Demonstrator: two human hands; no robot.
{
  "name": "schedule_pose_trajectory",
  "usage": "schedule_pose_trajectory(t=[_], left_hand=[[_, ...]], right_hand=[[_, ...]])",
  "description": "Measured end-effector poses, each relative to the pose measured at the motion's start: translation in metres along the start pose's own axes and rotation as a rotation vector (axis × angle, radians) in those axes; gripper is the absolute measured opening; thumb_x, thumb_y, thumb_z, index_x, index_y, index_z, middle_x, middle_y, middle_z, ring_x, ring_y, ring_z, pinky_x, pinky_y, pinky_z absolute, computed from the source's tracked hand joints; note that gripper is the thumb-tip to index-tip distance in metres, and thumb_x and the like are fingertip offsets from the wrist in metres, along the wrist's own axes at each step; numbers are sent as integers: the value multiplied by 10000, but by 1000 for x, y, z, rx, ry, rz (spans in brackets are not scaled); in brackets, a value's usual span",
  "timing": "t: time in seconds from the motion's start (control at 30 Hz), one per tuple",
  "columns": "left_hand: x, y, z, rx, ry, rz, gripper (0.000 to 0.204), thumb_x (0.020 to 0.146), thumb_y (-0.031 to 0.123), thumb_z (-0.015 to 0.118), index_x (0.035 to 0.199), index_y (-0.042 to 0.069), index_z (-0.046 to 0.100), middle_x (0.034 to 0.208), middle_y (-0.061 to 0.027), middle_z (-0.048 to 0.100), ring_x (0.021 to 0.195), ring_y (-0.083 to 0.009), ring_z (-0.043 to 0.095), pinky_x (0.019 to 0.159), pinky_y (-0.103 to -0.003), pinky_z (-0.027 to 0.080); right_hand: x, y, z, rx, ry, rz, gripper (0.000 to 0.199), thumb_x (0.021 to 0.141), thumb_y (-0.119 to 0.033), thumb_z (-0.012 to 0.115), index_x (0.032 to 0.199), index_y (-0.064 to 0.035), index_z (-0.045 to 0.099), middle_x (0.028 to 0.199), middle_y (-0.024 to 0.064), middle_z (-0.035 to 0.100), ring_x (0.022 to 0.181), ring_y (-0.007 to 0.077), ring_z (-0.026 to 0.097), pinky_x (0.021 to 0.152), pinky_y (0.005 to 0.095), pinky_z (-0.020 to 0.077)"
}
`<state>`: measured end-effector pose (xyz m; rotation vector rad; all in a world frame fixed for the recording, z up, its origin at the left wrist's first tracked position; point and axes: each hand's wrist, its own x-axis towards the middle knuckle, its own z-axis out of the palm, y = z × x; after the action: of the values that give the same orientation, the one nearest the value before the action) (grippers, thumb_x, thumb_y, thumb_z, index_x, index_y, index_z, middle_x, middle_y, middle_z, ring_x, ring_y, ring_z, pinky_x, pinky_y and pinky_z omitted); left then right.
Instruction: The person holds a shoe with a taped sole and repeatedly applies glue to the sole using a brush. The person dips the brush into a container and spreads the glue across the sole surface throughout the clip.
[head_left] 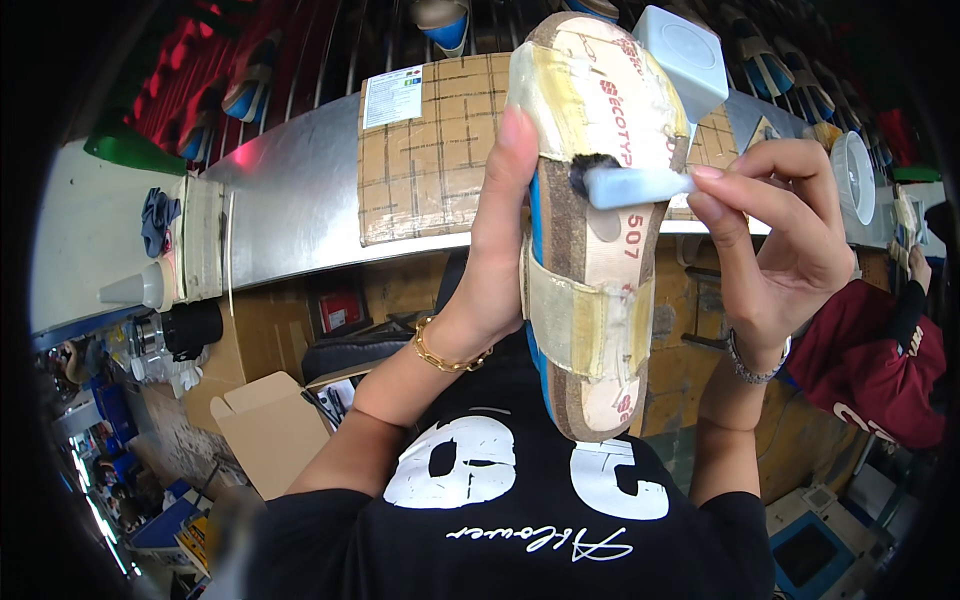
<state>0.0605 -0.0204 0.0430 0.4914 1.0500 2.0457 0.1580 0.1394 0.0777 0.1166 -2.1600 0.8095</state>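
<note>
My left hand is closed around the left side of a half-made sandal on a blue last, its underside turned up toward me. Pale, yellowish strap ends are folded over the brown edge and onto a beige insole board with red print. Between finger and thumb, my right hand pinches a small brush with a flat light-blue handle. Its dark bristles touch the underside's left edge, just below the upper strap fold. The fingers of my left hand behind the sandal are hidden.
Behind the sandal, a taped cardboard box lies on a metal worktop. A white container stands beyond the sandal's toe; a clear bowl is at right. More blue lasts sit on the rack of rods. A person in maroon is at far right.
</note>
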Motion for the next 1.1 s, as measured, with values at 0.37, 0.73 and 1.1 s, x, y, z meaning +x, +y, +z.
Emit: schedule_pose_trajectory(t=[0.37,0.73,1.1], left_hand=[[2,4,0,-9,18,55,905,958,755,290,1421,-9,433,1266,-172,620,1105,-198,661,928,-330,561],[10,2,-8,-132,-10,177,826,994,692,297,1429,3,437,1284,-160,618,1124,-192,655,965,-329,540],[5,6,-15,65,99,154,789,1007,676,287,1401,18,473,1256,-131,640,1081,-160,669,913,-309,563]], right_hand=[[-1,-3,-10,36,-195,35,292,608,55,784,883,-44,791,877,91,590,777,164,547,658,241,390],[0,-15,-10,34,-211,123,281,551,-16,777,828,-56,794,837,88,584,758,175,542,662,254,377],[-12,-21,-12,104,-231,115,274,491,-120,774,763,-104,804,772,69,572,713,173,529,636,275,348]])
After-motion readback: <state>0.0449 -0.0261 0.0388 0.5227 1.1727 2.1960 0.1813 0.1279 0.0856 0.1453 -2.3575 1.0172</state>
